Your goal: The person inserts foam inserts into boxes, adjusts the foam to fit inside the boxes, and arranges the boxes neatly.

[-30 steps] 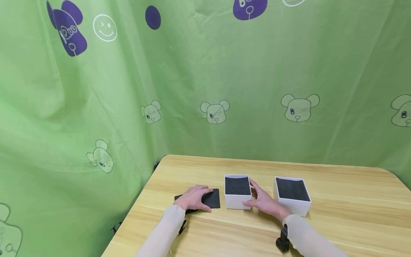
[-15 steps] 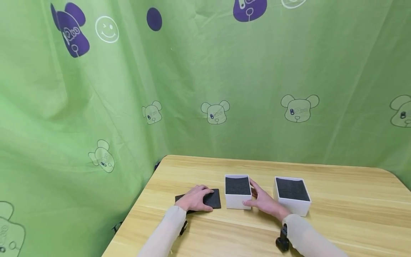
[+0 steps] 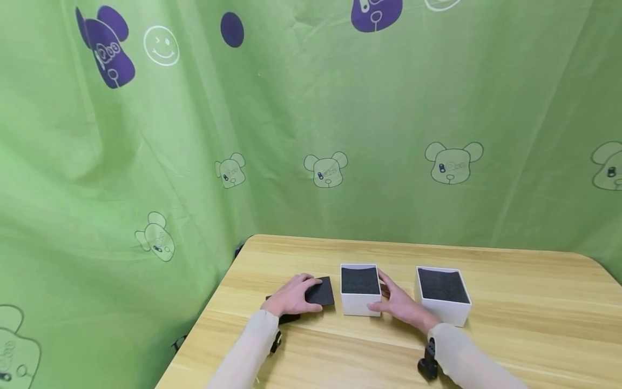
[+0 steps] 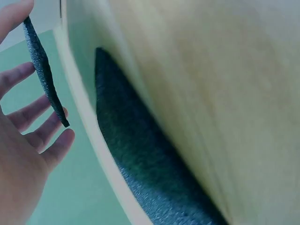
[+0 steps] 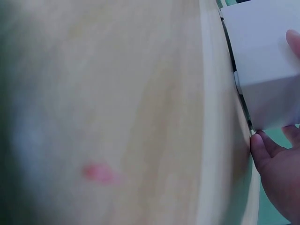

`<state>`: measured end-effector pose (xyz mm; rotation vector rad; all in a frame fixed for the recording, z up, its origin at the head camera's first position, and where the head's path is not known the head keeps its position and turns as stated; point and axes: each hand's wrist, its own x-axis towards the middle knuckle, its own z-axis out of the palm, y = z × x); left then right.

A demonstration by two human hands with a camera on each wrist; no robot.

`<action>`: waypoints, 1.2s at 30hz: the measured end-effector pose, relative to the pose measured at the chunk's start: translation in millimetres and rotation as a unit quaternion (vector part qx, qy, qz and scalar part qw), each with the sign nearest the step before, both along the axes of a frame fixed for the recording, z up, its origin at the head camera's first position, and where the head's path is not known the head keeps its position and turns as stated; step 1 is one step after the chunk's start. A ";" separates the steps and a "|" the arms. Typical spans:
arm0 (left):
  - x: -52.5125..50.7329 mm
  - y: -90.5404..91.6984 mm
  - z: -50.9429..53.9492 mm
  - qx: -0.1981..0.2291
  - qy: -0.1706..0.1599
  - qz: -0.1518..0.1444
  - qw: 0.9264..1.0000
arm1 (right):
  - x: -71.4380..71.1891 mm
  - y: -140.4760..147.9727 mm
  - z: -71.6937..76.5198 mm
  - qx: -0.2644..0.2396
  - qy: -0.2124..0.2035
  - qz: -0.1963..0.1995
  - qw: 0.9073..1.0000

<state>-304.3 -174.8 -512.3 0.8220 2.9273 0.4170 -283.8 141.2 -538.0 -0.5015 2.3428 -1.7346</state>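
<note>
My left hand (image 3: 291,297) pinches a thin black foam pad (image 3: 320,292) between thumb and fingers. In the left wrist view this pad (image 4: 43,72) is seen edge-on, off the table. A second black foam pad (image 3: 290,318) lies on the table under my left hand, partly hidden by it. My right hand (image 3: 400,306) holds the right side of a white open-topped box (image 3: 360,306), thumb at the front and fingers behind. Black foam fills the top of that box. The right wrist view shows the box wall (image 5: 267,61) with fingertips at its lower edge.
Another white box (image 3: 444,312) with black foam inside stands on the table just right of my right hand. The wooden table (image 3: 534,302) has rounded far corners. A green curtain (image 3: 389,108) with bear prints hangs behind and to the left.
The foam pad at my left fingers has come up from the table and tilted, shifting slightly away from me. My right hand and both boxes have stayed in place.
</note>
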 end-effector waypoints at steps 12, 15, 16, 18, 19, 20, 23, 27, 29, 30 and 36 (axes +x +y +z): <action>-8.9 -3.3 24.6 0.077 0.017 0.021 0.997 | -2.2 -0.6 -0.6 -0.001 -0.001 -0.001 1.000; -10.1 0.9 33.8 0.084 0.036 0.013 0.996 | -1.7 -0.7 0.2 -0.002 -0.002 0.000 1.000; -9.5 3.0 37.4 0.087 0.040 0.009 0.995 | -1.4 -0.8 0.7 -0.003 -0.003 0.000 1.000; -7.9 8.2 44.6 0.087 0.048 0.002 0.995 | -0.9 -1.2 1.2 -0.004 -0.003 0.000 1.000; -7.0 10.9 47.8 0.086 0.050 -0.001 0.995 | -0.8 -1.3 1.2 -0.003 -0.002 0.000 1.000; -6.2 13.9 50.7 0.084 0.053 -0.004 0.995 | -0.8 -1.6 1.2 -0.002 -0.002 -0.001 1.000; -4.0 22.9 58.3 0.080 0.054 -0.015 0.995 | -0.5 -1.6 1.8 0.002 0.000 -0.003 1.000; -2.4 34.3 65.2 0.075 0.056 -0.028 0.995 | 0.5 -1.7 3.4 0.008 -0.001 -0.004 1.000; -2.1 39.7 66.7 0.071 0.058 -0.035 0.995 | 0.7 -1.7 3.6 0.009 0.000 -0.002 1.000; -2.1 42.4 67.4 0.071 0.058 -0.038 0.995 | 0.7 -1.7 3.7 0.005 -0.002 -0.002 1.000; -2.7 59.9 67.5 0.054 0.055 -0.059 0.995 | -1.0 -1.2 2.3 -0.005 -0.007 -0.001 1.000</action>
